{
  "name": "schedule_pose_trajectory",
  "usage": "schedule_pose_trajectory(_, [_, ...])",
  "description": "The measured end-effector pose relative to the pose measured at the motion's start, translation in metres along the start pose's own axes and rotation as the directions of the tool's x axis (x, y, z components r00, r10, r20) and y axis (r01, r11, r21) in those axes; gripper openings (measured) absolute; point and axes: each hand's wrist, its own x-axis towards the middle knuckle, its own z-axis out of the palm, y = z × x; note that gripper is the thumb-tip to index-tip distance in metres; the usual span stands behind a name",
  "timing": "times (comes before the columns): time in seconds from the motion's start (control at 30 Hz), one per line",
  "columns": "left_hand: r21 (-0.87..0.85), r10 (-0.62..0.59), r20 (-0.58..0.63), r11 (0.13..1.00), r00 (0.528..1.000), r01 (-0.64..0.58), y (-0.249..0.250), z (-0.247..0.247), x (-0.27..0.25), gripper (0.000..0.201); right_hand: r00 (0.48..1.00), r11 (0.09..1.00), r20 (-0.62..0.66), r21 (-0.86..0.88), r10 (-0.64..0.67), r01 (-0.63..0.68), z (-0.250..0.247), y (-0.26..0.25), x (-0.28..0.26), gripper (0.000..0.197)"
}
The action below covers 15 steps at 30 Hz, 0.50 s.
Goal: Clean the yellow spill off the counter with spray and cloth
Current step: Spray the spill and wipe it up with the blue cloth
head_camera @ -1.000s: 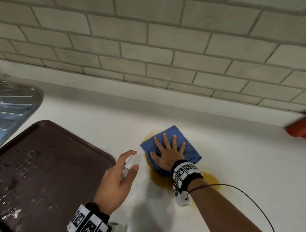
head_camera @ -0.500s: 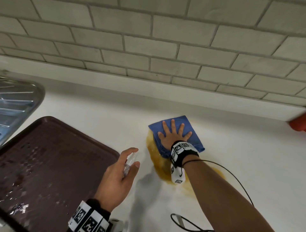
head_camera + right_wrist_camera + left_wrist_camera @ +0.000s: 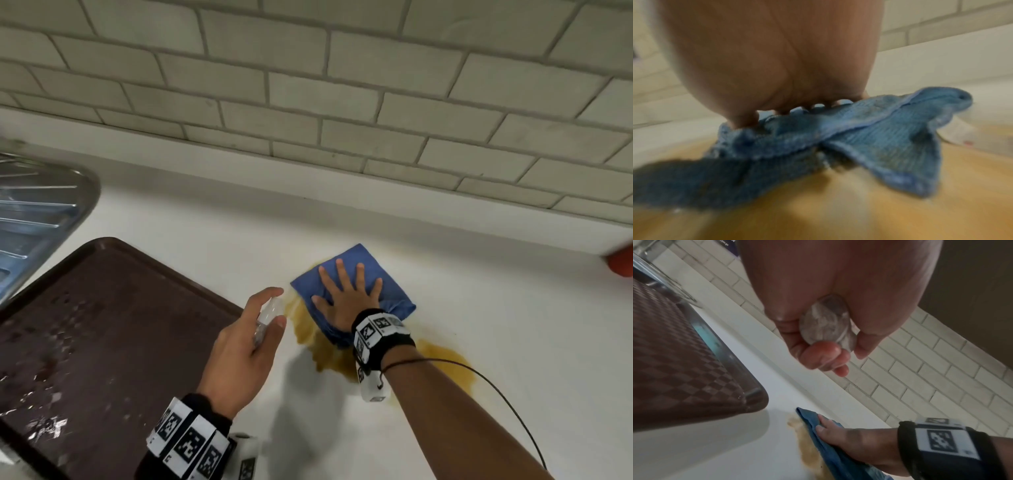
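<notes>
A folded blue cloth [image 3: 373,277] lies on the white counter [image 3: 496,308] over the far end of a yellow spill [image 3: 445,359]. My right hand [image 3: 346,291] presses flat on the cloth with its fingers spread. The right wrist view shows the bunched cloth [image 3: 869,138] under the palm, with yellow liquid [image 3: 859,211] in front of it. My left hand [image 3: 253,329] grips a small clear spray bottle [image 3: 269,313] just left of the spill, above the counter. The left wrist view shows the bottle's base [image 3: 826,321] between curled fingers, with the cloth [image 3: 818,434] below.
A dark brown tray [image 3: 102,325] with wet spots lies at the left, close to my left hand. A steel sink drainer [image 3: 34,212] sits beyond it. A tiled wall [image 3: 342,102] backs the counter. A red object [image 3: 621,262] peeks in at the right edge.
My right hand slid the cloth away toward the wall, then back a little, uncovering more of the spill near my wrist. The left hand kept hold of the bottle in about the same place.
</notes>
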Motion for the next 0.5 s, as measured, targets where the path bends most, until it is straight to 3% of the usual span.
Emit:
schedule_pose_trajectory(0.1, [-0.018, -0.034, 0.007, 0.999, 0.999, 0.034, -0.001, 0.004, -0.001, 0.038, 0.988, 0.982, 0.018, -0.1, -0.156, 0.157, 0.017, -0.013, -0.023, 0.079])
schedule_pose_trajectory(0.17, [-0.024, -0.048, 0.013, 0.999, 0.999, 0.048, 0.001, 0.008, -0.002, 0.037, 0.984, 0.978, 0.02, -0.105, -0.177, 0.178, 0.018, -0.006, -0.022, 0.079])
schedule_pose_trajectory(0.33, [-0.01, -0.052, -0.025, 0.999, 0.998, 0.051, 0.016, 0.009, 0.0, 0.041, 1.0, 0.999, 0.007, 0.017, -0.027, 0.027, -0.012, 0.006, 0.021, 0.072])
schedule_pose_trajectory(0.5, [0.066, -0.063, -0.057, 0.996, 0.996, 0.067, 0.031, 0.013, 0.001, 0.054, 0.999, 0.998, 0.025, 0.06, 0.029, -0.03, -0.029, 0.026, 0.041, 0.073])
